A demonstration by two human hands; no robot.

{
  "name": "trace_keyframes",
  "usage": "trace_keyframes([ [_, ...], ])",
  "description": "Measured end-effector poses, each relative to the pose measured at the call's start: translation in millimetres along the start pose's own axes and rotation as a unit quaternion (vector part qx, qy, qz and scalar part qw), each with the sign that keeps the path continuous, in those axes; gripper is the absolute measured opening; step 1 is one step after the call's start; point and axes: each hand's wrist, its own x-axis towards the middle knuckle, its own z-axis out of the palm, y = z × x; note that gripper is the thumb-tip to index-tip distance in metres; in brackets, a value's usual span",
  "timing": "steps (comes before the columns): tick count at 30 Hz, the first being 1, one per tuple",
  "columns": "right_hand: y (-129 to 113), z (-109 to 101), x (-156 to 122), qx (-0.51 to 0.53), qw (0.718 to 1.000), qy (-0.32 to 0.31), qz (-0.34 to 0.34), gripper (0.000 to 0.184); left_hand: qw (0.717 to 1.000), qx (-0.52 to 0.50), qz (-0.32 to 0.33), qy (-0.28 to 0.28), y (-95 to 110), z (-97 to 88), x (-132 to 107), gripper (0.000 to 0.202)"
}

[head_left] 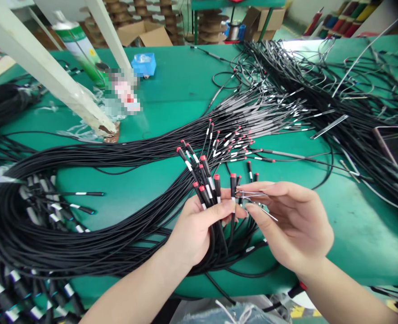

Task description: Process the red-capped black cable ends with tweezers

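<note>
At the far left of the green table (172,96), a thick coil of black cables (23,225) lay heaped, their taped ends poking out. A white post (46,72) slanted down beside a green spray can (80,47). Moving right, I saw my left hand (192,231) closed around a bunch of red-capped cable ends (207,182), thumb pressed across the front, the caps standing up above the fist. I judged these cables light and limp along their length but stiff at the capped tips, so the firm section just below the caps seemed the place to grip; lower down they would flop and tangle. My right hand (295,222) was narrowed to a pinch, thumb and forefinger holding a thin metal wire clip (252,194) just beside the bunch, the other fingers loosely curled. That piece looked springy and easy to drop. Farther right sprawled a loose spread of more cables (320,85).
</note>
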Motion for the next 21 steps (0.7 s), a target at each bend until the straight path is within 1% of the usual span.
trace_keyframes([
  [3, 1, 1, -2, -0.035, 0.999, -0.004, -0.031, 0.052, 1.0, -0.001, -0.005, 0.007, 1, 1.3, 0, 0.001],
  [6, 1, 0, -4, -0.077, 0.996, -0.005, -0.045, 0.053, 1.0, 0.006, -0.006, 0.013, 2, 1.9, 0, 0.006],
  [11, 1, -5, -6, -0.14, 0.989, -0.005, -0.046, 0.044, 0.999, 0.013, -0.021, 0.028, 1, 0.5, 0, 0.006],
  [14, 2, -6, -3, -0.137, 0.99, 0.007, -0.027, 0.043, 0.998, 0.033, -0.015, 0.042, -1, -0.5, 0, 0.007],
  [18, 4, -8, 3, -0.092, 0.993, 0.066, -0.009, 0.049, 0.996, 0.045, -0.009, 0.078, -3, -1.2, 1, 0.011],
  [19, 5, -9, 6, -0.102, 0.992, 0.075, -0.011, 0.045, 0.995, 0.056, -0.01, 0.081, -4, -1.3, 1, 0.012],
  [21, 4, -12, 10, -0.15, 0.986, 0.067, -0.006, 0.027, 0.993, 0.099, -0.014, 0.07, -3, -1.3, 0, 0.014],
])
